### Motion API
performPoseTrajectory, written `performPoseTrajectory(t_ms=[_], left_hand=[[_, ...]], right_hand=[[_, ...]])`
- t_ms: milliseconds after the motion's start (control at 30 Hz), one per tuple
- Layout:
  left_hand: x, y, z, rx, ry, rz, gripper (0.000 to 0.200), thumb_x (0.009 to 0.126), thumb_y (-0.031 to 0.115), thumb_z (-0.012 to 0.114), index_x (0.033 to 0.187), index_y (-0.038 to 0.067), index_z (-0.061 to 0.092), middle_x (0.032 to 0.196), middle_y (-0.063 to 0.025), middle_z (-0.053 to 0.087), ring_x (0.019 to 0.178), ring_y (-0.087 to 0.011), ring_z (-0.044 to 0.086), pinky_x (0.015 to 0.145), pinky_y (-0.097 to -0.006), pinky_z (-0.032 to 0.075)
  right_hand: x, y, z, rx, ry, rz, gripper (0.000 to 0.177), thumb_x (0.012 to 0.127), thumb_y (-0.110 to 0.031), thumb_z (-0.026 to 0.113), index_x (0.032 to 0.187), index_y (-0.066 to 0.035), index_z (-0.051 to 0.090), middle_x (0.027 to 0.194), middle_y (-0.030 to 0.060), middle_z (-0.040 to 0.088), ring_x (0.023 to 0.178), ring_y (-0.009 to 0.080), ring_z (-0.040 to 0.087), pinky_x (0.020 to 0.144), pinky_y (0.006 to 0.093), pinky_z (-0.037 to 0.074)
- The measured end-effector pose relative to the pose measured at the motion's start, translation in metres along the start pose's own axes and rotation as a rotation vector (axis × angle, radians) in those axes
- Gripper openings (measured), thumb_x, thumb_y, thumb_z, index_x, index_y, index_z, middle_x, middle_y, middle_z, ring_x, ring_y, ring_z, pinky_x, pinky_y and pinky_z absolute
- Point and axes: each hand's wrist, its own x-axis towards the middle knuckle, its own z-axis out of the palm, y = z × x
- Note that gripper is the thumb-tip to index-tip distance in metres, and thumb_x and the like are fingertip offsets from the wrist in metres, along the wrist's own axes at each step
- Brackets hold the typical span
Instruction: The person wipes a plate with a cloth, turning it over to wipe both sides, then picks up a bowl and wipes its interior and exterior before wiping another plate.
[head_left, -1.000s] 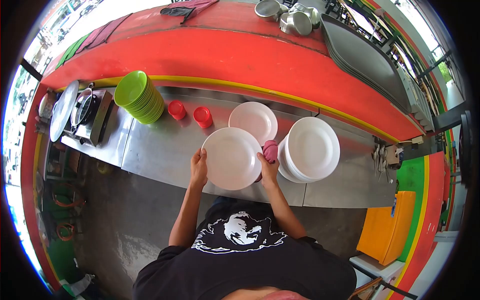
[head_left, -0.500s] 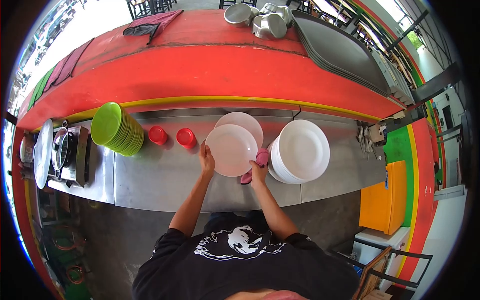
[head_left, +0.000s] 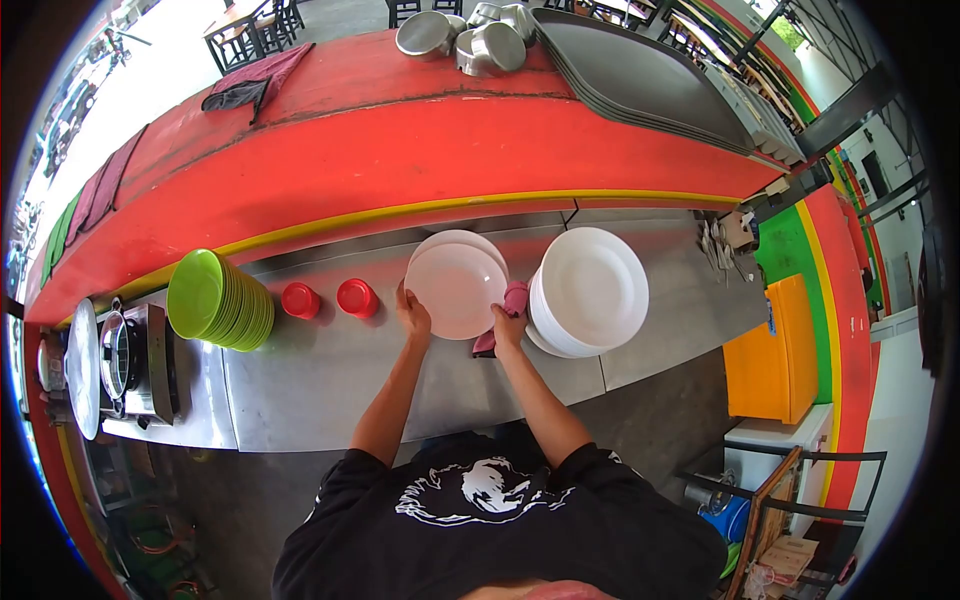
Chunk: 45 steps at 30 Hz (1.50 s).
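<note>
A white plate (head_left: 456,290) is gripped by its two side rims between my hands. My left hand (head_left: 413,313) is closed on its left edge. My right hand (head_left: 508,328) holds the lower right edge and also has a dark pink cloth (head_left: 515,297) in it, part of which hangs below the fingers. Just behind the held plate, a second white plate (head_left: 462,237) shows only its far rim and right side. Close to my right hand stands a tall stack of white plates (head_left: 597,290).
Left on the steel counter (head_left: 300,385) are two red containers (head_left: 357,298), a stack of green bowls (head_left: 215,300) and a stove with a pot (head_left: 120,355). A red ledge (head_left: 380,150) behind carries metal pots (head_left: 490,48) and grey trays (head_left: 650,80). Utensils (head_left: 718,245) lie far right.
The held plate has moved over the plate behind it and now covers most of it. My hands keep their grip on the plate and cloth. The camera view has turned slightly.
</note>
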Motion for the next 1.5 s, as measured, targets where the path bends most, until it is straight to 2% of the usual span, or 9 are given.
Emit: performPoseTrajectory(t_ms=[167, 300, 467, 633, 733, 833, 1067, 1267, 1500], left_hand=[[0.003, -0.003, 0.000, 0.005, -0.046, -0.086, 0.036, 0.109, 0.021, 0.040, 0.138, 0.006, 0.054, 0.114, -0.0128, 0.066, 0.100, -0.0223, 0.062, 0.088, -0.0361, 0.049], [-0.003, 0.017, -0.013, -0.078, -0.026, 0.041, 0.036, 0.109, 0.024, 0.042, 0.138, 0.005, 0.054, 0.119, -0.0116, 0.065, 0.105, -0.0209, 0.060, 0.092, -0.0342, 0.048], [0.007, 0.038, -0.040, -0.291, -0.099, -0.054, 0.041, 0.109, 0.029, 0.047, 0.137, 0.000, 0.053, 0.123, -0.0089, 0.064, 0.111, -0.0175, 0.059, 0.096, -0.0312, 0.046], [0.021, 0.126, -0.052, -0.545, -0.187, -0.110, 0.041, 0.109, 0.028, 0.046, 0.140, 0.002, 0.051, 0.129, -0.0081, 0.063, 0.114, -0.0178, 0.061, 0.096, -0.0326, 0.050], [0.013, 0.187, -0.043, -0.615, -0.252, -0.134, 0.042, 0.109, 0.028, 0.047, 0.142, 0.002, 0.049, 0.131, -0.0092, 0.062, 0.117, -0.0172, 0.059, 0.098, -0.0322, 0.048], [-0.001, 0.205, -0.020, -0.579, -0.393, -0.073, 0.042, 0.109, 0.026, 0.047, 0.142, 0.001, 0.049, 0.130, -0.0095, 0.063, 0.118, -0.0167, 0.058, 0.099, -0.0318, 0.047], [-0.054, 0.200, 0.044, -0.434, -0.585, -0.054, 0.045, 0.109, 0.022, 0.045, 0.144, -0.005, 0.043, 0.131, -0.0168, 0.060, 0.119, -0.0215, 0.057, 0.102, -0.0324, 0.044], [-0.072, 0.196, 0.079, -0.296, -0.631, 0.073, 0.043, 0.109, 0.019, 0.041, 0.144, -0.005, 0.041, 0.126, -0.0203, 0.061, 0.116, -0.0262, 0.059, 0.100, -0.0353, 0.045], [-0.079, 0.204, 0.096, -0.217, -0.651, 0.111, 0.039, 0.108, 0.017, 0.041, 0.142, -0.003, 0.043, 0.118, -0.0217, 0.064, 0.107, -0.0287, 0.063, 0.093, -0.0377, 0.049]], right_hand=[[-0.004, -0.004, 0.000, 0.011, 0.001, -0.011, 0.062, 0.076, -0.006, 0.079, 0.130, 0.005, 0.052, 0.120, 0.0148, 0.062, 0.108, 0.0266, 0.062, 0.095, 0.0362, 0.047], [0.001, 0.010, -0.004, 0.046, -0.029, -0.030, 0.057, 0.077, -0.006, 0.078, 0.128, 0.004, 0.053, 0.118, 0.0129, 0.063, 0.106, 0.0241, 0.062, 0.093, 0.0348, 0.047], [-0.051, -0.061, -0.001, 0.170, -0.142, -0.072, 0.047, 0.080, -0.007, 0.076, 0.122, 0.002, 0.055, 0.109, 0.0076, 0.060, 0.096, 0.0170, 0.059, 0.086, 0.0331, 0.048], [-0.086, -0.158, 0.002, 0.239, -0.282, -0.205, 0.036, 0.085, -0.010, 0.077, 0.114, 0.001, 0.058, 0.101, 0.0049, 0.060, 0.090, 0.0139, 0.057, 0.083, 0.0310, 0.047], [-0.085, -0.194, -0.018, 0.145, -0.218, -0.476, 0.026, 0.088, -0.010, 0.075, 0.105, 0.003, 0.061, 0.093, 0.0035, 0.061, 0.085, 0.0135, 0.056, 0.080, 0.0308, 0.047], [-0.079, -0.210, -0.049, -0.009, -0.044, -0.664, 0.025, 0.089, -0.010, 0.075, 0.104, 0.004, 0.061, 0.094, 0.0047, 0.062, 0.086, 0.0145, 0.058, 0.081, 0.0305, 0.047], [-0.059, -0.197, -0.127, -0.230, 0.254, -0.667, 0.030, 0.085, -0.008, 0.075, 0.107, 0.005, 0.060, 0.092, 0.0099, 0.063, 0.084, 0.0206, 0.061, 0.081, 0.0339, 0.049], [-0.038, -0.173, -0.164, -0.321, 0.317, -0.623, 0.026, 0.084, -0.008, 0.075, 0.101, 0.003, 0.059, 0.087, 0.0118, 0.061, 0.080, 0.0237, 0.061, 0.078, 0.0351, 0.049], [-0.035, -0.181, -0.170, -0.438, 0.396, -0.596, 0.030, 0.083, -0.011, 0.075, 0.105, 0.002, 0.059, 0.095, 0.0181, 0.066, 0.087, 0.0355, 0.066, 0.080, 0.0411, 0.051]])
